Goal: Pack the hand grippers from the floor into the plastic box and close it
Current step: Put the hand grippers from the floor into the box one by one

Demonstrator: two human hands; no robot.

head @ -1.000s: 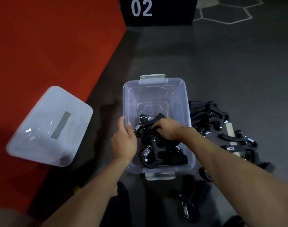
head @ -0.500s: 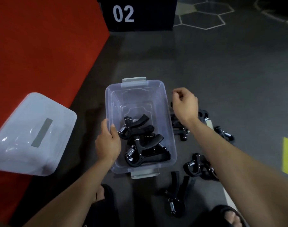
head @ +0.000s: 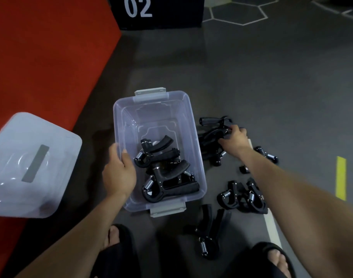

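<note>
My left hand holds the 9 o'clock wall of the clear plastic box, thumb curled over the rim, steadying it on the floor. My right hand is down on the pile of hand grippers at the box's 3 o'clock; its fingers reach into the black handles, but I cannot tell whether they have closed on one yet. About 3 grippers already lie in the box, tangled toward its near end. More wait on the floor: a pair at 4 o'clock and a single one at 5 o'clock, between my sandalled feet. The lid rests well apart at 9 o'clock, partly on the red mat.

My worry is the tangle: handles and springs look interlocked, so lifting 1 could drag neighbours along and drop them. Grippers stacked carelessly may also ride above the rim and stop the lid latching.
</note>
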